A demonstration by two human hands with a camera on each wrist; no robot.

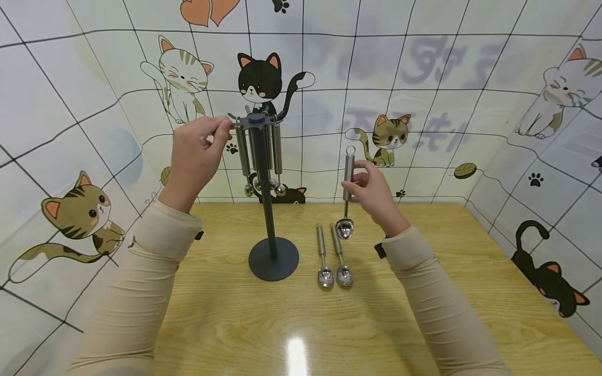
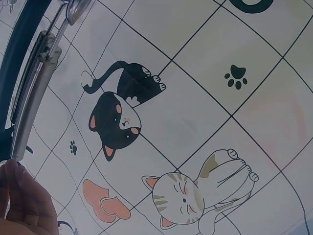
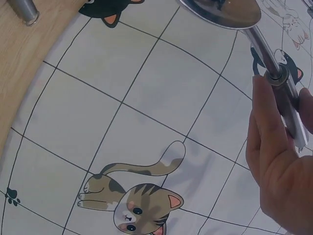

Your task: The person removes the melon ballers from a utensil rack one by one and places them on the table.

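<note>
Scoop: my head feed has the scoop [image 1: 349, 172] in the air, right of the rack [image 1: 265, 209] & apart from it, bowl up off the tbl [image 1: 211, 313]
Scoop axis: near vert., ring end up, bowl down, top leaning a touch to the right; on my right wrist cam the same tool runs diag., bowl at top of view, handle down to the lower right
Right hand: the right hand [image 1: 373, 190] pinches the scoop handle btwn thumb & fingers, from the right side
Left hand: the left hand [image 1: 199, 149] has thumb & index drawn tight on a hook at the rack's top left; can't tell if a handle ring is in there too
Rack: dark, round base flat on tbl, post approx. upright, hooks spread at top
Hung utensils: the hung utensils [image 1: 278, 151] point bowl down, handles vert.; they overlap, so I can't get a count
Spoons: two spoons [image 1: 322, 243] lie side by side right of the base, bowls twd me, ring ends twd the cat-print wall [image 1: 324, 57], axes nearly parallel
</note>
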